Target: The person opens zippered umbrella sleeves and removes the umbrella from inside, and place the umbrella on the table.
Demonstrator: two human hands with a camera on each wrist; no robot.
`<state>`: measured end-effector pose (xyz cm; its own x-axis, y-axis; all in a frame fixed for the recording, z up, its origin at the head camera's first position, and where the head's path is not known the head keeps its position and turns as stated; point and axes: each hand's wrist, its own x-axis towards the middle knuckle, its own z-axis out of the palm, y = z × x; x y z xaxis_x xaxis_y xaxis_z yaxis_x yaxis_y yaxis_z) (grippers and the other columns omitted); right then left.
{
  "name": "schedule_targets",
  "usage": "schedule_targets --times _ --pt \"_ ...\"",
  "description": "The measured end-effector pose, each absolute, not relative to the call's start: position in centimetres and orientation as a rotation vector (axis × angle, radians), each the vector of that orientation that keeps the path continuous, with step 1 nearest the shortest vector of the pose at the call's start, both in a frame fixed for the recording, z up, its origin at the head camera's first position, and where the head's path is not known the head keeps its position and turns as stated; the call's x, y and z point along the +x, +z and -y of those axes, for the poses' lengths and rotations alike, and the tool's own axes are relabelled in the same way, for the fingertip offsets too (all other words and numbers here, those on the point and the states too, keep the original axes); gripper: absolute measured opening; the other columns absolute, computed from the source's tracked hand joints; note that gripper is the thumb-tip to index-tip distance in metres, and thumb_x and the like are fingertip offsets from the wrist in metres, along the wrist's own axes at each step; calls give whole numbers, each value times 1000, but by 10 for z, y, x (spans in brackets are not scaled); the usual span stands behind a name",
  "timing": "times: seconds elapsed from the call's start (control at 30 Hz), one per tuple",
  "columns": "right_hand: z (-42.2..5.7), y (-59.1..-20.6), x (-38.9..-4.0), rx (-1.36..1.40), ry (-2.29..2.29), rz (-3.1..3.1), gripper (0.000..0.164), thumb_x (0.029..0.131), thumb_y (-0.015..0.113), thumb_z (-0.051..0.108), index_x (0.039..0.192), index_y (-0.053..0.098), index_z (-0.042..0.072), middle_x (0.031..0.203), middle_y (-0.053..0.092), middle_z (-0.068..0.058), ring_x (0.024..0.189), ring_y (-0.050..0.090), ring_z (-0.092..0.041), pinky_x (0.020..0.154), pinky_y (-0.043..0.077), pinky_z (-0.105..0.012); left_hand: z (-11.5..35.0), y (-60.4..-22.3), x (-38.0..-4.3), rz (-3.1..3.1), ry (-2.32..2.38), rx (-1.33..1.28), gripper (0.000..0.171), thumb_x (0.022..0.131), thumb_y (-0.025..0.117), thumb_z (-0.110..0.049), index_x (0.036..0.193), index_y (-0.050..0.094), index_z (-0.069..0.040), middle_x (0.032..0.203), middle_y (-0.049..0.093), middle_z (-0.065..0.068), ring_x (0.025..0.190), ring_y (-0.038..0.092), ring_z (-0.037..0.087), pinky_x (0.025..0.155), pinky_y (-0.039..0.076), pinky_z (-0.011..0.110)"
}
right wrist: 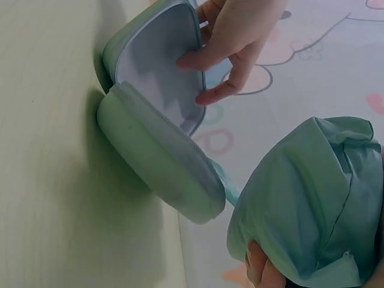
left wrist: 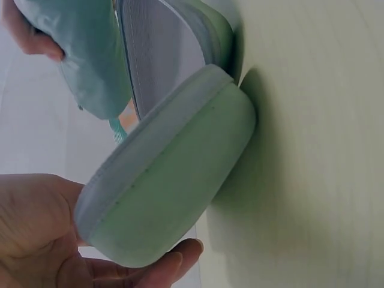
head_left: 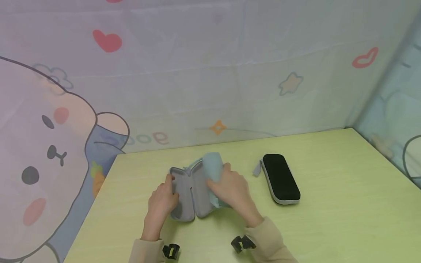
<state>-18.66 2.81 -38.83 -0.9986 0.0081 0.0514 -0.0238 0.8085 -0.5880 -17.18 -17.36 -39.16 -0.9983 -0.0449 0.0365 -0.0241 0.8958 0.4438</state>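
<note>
A zip case (head_left: 201, 195) lies spread open like a book on the table, grey inside and pale green outside. My left hand (head_left: 162, 199) grips its left half, thumb inside the rim and fingers around the outer shell (left wrist: 174, 180). In my right hand (head_left: 235, 186) is a folded umbrella (head_left: 213, 164) of pale teal fabric, held over the case's right half in the head view. The right wrist view shows the umbrella's loosely gathered folds (right wrist: 294, 198) beside the case, with fingertips (right wrist: 258, 261) pressed on the cloth. A thin teal strap (right wrist: 225, 180) hangs by the case's end.
To the right lies a closed black case (head_left: 281, 179) with a grey zip edge and a grey pull strap (head_left: 257, 169). The yellow-green table (head_left: 345, 204) ends at a printed cloth backdrop (head_left: 197, 73). A dark band device (head_left: 243, 243) sits by each wrist.
</note>
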Motion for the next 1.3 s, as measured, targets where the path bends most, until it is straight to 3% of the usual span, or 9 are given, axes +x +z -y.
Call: schedule_targets --times 0.53,1.3 --pt "-46 -397 -190 -54 990 2916 67 80 57 48 122 47 -4 84 64 -15 62 57 -22 49 40 -31 175 -394 -172 3025 -672 41 54 80 52 3 134 44 1 92 63 23 54 46 21 45 36 27" --pt "-49 -424 -197 -43 953 3040 75 87 52 40 137 33 -13 100 65 -24 71 58 -26 59 46 -38 177 -394 -173 3032 -674 61 55 82 51 2 136 44 -2 97 63 24 59 48 24 48 38 32"
